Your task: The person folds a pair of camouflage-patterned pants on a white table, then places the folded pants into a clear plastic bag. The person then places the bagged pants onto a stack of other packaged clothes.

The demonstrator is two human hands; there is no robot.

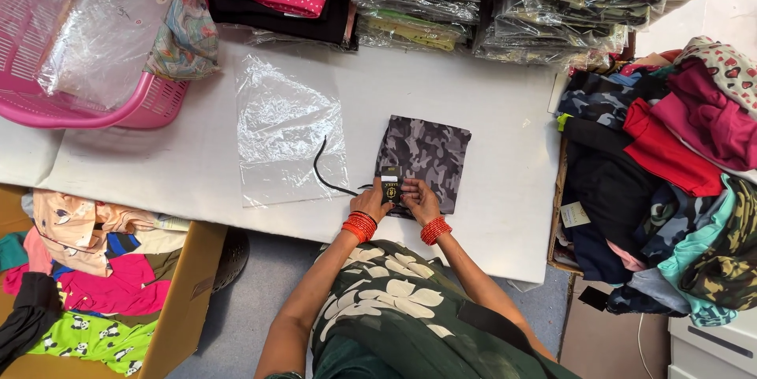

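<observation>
Two hands (398, 197) on folded camouflage cloth (426, 154)

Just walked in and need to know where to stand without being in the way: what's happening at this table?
A person at the white table has both hands on a small dark tag at the near edge of a folded grey camouflage garment; the left hand and right hand pinch it from either side. A clear plastic bag lies flat just left of it, with a black cord across its corner. Bagged garments are stacked at the far edge, with a pink basket at the far left.
</observation>
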